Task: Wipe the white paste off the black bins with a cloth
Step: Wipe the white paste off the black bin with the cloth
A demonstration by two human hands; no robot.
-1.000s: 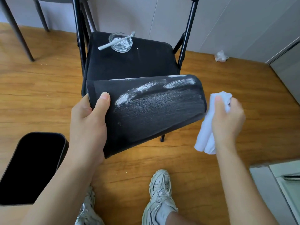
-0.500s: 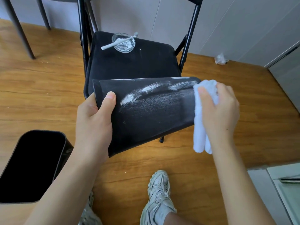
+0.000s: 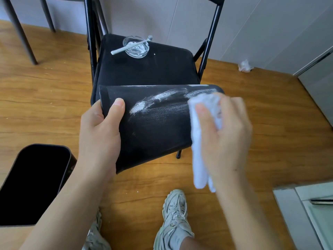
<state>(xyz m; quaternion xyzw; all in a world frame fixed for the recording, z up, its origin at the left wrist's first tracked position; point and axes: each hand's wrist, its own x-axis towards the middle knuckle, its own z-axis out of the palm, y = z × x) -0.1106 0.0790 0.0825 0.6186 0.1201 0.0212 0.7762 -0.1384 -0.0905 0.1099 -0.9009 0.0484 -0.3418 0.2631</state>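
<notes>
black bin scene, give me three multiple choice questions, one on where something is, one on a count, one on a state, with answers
1. Where does the glass dish stand?
A. on the chair seat
B. on the floor
C. inside a bin

2. How many black bins are in view?
A. one
B. two
C. three

3. What state is the held bin's side in?
A. wiped fully clean
B. streaked with white paste
C. covered by a lid

Answers:
1. A: the glass dish, with a white stick lying across it, sits on the black chair seat.
2. B: the left hand holds one bin, and a second bin stands on the floor at lower left.
3. B: white paste still streaks the side, and the right hand presses the cloth against it.
</notes>
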